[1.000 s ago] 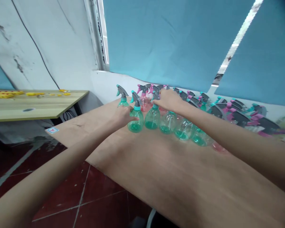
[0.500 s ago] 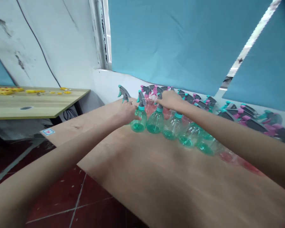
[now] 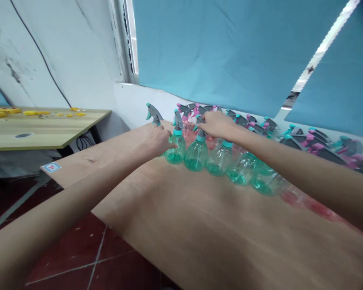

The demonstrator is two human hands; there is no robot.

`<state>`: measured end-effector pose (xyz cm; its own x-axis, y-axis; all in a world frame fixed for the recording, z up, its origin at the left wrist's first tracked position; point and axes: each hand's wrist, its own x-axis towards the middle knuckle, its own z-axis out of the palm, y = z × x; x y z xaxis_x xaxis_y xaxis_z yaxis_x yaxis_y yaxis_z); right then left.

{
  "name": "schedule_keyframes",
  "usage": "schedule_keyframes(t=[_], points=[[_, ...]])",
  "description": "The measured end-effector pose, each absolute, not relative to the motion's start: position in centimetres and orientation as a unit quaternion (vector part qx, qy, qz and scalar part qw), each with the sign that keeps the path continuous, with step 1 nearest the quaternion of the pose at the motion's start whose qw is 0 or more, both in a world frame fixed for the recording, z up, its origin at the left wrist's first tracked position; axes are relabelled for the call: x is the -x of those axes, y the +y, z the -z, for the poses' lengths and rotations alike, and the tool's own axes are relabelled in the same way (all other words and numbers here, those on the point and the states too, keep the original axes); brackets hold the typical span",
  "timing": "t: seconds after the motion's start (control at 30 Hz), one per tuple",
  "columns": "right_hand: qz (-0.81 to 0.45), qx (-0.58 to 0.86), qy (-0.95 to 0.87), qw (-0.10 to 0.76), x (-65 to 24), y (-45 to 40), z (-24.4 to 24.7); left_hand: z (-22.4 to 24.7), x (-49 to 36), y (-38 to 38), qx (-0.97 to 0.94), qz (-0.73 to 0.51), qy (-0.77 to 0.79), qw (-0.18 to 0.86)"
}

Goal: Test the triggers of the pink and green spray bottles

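Note:
My left hand (image 3: 157,141) is closed round the leftmost spray bottle, hiding most of its body. Its grey spray head (image 3: 153,112) with a teal nozzle and trigger rises above the fingers. My right hand (image 3: 216,124) grips the grey head of another spray bottle (image 3: 196,155), a clear green one with a teal collar, standing on the wooden board. Between the two hands stands a third green spray bottle (image 3: 174,150), close to my left fingertips. More green bottles (image 3: 219,159) continue the row to the right, partly under my right forearm.
Pink-trimmed spray bottles (image 3: 186,117) stand behind, near the wall. Reddish bottles (image 3: 317,207) show below my right forearm. The wooden board (image 3: 181,225) carries a small label (image 3: 51,167) at its left corner. At left, a separate table (image 3: 48,135) holds yellow pieces (image 3: 36,113).
The view has shifted slightly, so the scene sits a little farther left and higher. Both hands remain at the same bottles, with little visible movement.

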<state>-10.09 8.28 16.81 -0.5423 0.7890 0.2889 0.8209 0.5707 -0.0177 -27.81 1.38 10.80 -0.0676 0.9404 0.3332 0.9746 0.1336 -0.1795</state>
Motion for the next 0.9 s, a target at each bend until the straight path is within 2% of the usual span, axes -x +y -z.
schedule_keyframes(t=[0.37, 0.5, 0.63, 0.77, 0.9], points=[[0.078, 0.367, -0.913, 0.159, 5.9, 2.5, -15.8, -10.4, 27.2, 0.1, 0.671, 0.095, -0.707, 0.203], [0.081, 0.327, -0.932, 0.132, 2.4, -0.7, -15.7, -9.6, 25.5, -2.1, 0.686, 0.202, -0.666, 0.210], [0.040, 0.338, -0.931, 0.130, -1.5, -3.3, -15.6, -8.7, 22.7, -4.7, 0.737, 0.247, -0.615, 0.135], [-0.001, 0.356, -0.924, 0.137, -5.0, -4.9, -15.3, -7.8, 19.5, -6.9, 0.776, 0.284, -0.562, -0.033], [-0.016, 0.353, -0.922, 0.160, -7.6, -5.5, -15.0, -6.4, 16.5, -8.2, 0.781, 0.303, -0.540, -0.085]])
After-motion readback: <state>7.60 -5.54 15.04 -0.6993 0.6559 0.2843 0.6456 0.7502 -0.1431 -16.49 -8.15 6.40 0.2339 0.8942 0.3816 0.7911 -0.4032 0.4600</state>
